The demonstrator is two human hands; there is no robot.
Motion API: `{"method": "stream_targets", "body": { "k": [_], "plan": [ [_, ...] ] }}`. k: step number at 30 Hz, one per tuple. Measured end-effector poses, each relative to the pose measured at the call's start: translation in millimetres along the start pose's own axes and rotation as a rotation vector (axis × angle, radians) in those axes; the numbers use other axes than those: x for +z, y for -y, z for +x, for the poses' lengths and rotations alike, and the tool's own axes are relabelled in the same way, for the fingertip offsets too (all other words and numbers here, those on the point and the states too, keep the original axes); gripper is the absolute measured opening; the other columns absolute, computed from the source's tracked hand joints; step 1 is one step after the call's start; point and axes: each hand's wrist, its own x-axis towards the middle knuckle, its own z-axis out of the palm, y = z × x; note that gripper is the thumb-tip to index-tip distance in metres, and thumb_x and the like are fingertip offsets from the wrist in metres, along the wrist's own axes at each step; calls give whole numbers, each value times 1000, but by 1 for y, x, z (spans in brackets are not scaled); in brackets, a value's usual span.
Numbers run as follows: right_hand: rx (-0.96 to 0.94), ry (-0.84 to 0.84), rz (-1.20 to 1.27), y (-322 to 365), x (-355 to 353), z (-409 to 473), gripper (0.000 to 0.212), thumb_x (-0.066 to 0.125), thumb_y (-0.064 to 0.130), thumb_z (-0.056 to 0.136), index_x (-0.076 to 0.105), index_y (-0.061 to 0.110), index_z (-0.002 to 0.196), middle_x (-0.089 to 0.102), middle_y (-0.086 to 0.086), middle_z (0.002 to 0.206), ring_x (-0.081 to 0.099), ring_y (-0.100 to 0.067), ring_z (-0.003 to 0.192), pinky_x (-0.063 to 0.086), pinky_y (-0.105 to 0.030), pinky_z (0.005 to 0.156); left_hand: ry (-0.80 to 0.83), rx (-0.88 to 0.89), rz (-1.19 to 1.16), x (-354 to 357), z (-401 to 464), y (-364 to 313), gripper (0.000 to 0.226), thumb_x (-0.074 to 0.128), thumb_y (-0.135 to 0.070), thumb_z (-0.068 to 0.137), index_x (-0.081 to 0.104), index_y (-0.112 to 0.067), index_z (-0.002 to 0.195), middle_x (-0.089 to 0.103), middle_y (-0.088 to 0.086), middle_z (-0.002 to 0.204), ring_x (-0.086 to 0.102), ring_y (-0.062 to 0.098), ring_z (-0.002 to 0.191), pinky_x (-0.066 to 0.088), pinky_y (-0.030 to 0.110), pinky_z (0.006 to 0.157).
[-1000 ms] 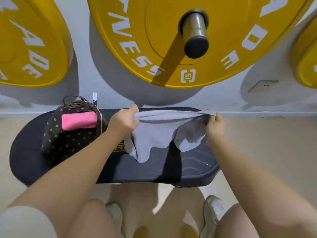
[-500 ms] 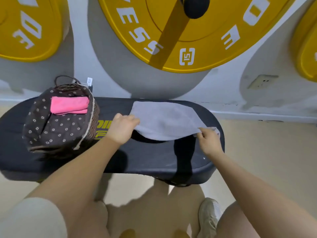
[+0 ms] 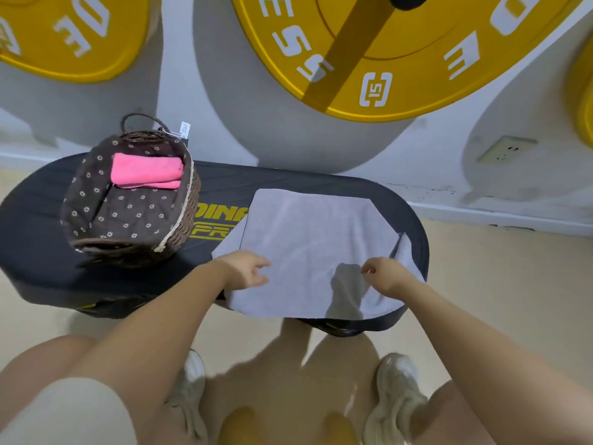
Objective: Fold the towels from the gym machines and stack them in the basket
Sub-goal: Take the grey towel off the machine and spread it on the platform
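Nearest the viewer, two pale shoes (image 3: 396, 393) are seen on the tan floor (image 3: 497, 268), with both forearms reaching forward over a dark padded bench (image 3: 38, 220). The left hand (image 3: 244, 269) is held over the near left part of a grey towel (image 3: 308, 245), its fingers loosely extended and pointing right; nothing is gripped by it. The right hand (image 3: 385, 273) is held over the near right part, fingers lightly curled; whether cloth is pinched there cannot be told. The towel is laid out flat on the right half of the bench, its near edge draped over the bench's front rim, with a small flap turned up at its right corner. Further back and to the left, a wicker basket (image 3: 179, 226) with a dotted brown lining is set on the same bench, apart from the grey towel, and a folded pink towel (image 3: 146, 171) is lodged against its far wall. Behind, yellow weight plates (image 3: 417, 75) are mounted on a pale wall.

The step in hand is judged to be spreading before the first fold. For the next move, the turned corner should be smoothed, and one edge must be lifted by both hands and brought squarely onto the opposite edge.
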Motion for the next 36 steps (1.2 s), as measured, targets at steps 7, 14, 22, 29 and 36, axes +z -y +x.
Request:
{"method": "stream_targets", "body": {
  "k": [7,14,22,29,36],
  "plan": [
    [-165,-75,132,43,-2,16,33,39,18,96,57,10,122,59,-9,127,53,-28,114,41,-31,90,-418,-92,-120,-20,10,5,39,36,-14,96,44,-10,134,48,13,135,46,30,122,40,38,98],
    [-404,-145,187,112,-12,56,36,37,19,100,49,10,133,47,-8,141,41,-24,131,27,-22,101,-535,-273,-355,-20,33,33,36,41,-10,91,47,-8,127,50,19,122,51,35,109,45,41,91],
    [-581,-158,-103,210,7,127,30,41,8,88,61,11,109,60,-13,111,53,-34,104,46,-39,87,-370,73,-299,-9,46,78,37,53,-15,92,52,-10,129,48,15,126,51,31,110,41,35,95],
    [-588,-92,-515,230,19,148,26,39,12,95,53,11,117,45,-11,125,46,-31,115,36,-34,72,-224,128,-38,4,46,95,46,48,-19,94,40,-21,139,39,0,139,48,25,118,44,38,88],
    [-491,-90,-675,232,22,147,39,38,1,93,40,11,131,38,-13,136,53,-34,114,37,-36,68,-155,132,45,3,41,100,31,45,-19,95,49,-17,126,49,5,124,47,25,114,40,35,80]
  ]
}}
